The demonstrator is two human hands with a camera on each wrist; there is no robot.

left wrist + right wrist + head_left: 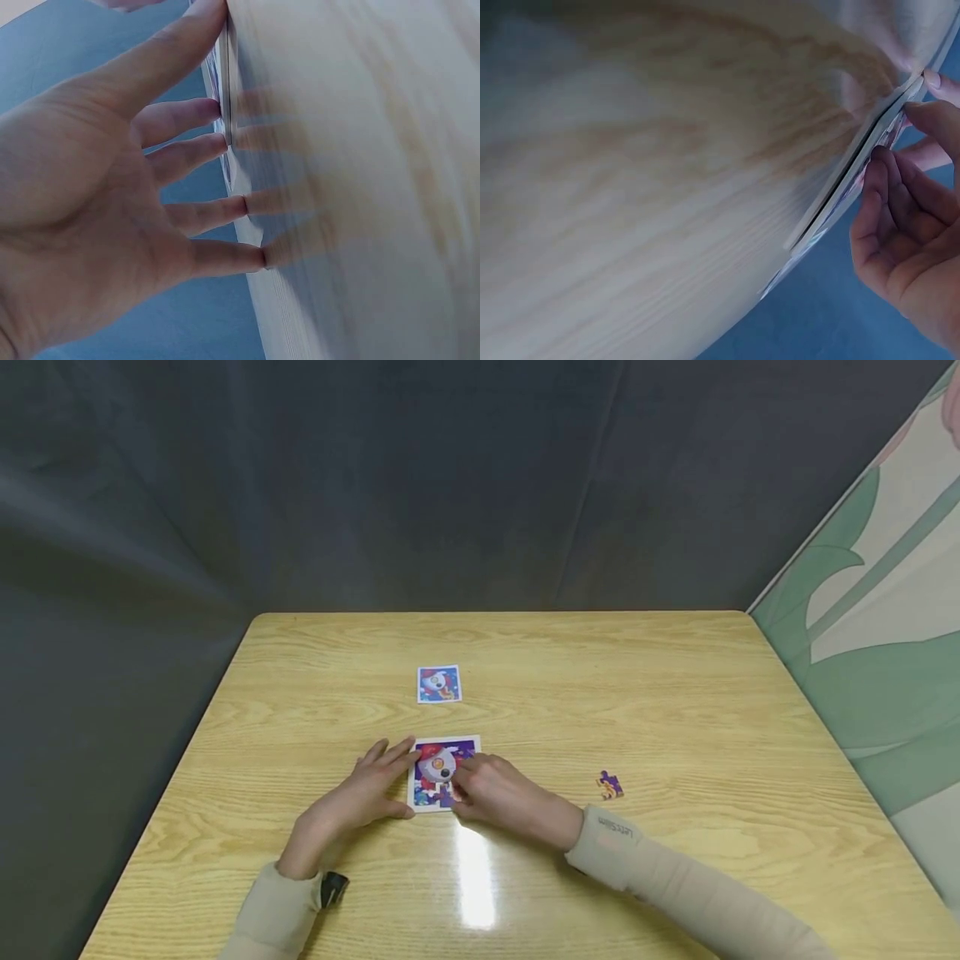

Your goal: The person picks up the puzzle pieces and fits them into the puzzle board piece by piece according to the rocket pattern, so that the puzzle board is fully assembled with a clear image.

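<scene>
A small jigsaw puzzle [437, 765] in a white-bordered frame lies on the wooden table, showing a white-faced character with red on a purple ground. My left hand [372, 782] spreads beside its left edge, fingers straight; in the left wrist view the thumb [161, 64] reaches the frame's edge. Over the puzzle's right side, my right hand [491, 789] bends its fingers and thumb down in a pinch at a puzzle piece in the lower right, mostly covered by the hand. The right wrist view has these curled fingers [885, 187] at the puzzle's surface.
Loose puzzle material in purple and orange [610, 785] lies to the right, beyond the right hand. Behind the puzzle is a small picture card [438, 684] with a similar character. The wooden table [570, 693] ends at a dark curtain [450, 485]; a leaf-patterned cloth [885, 610] hangs at right.
</scene>
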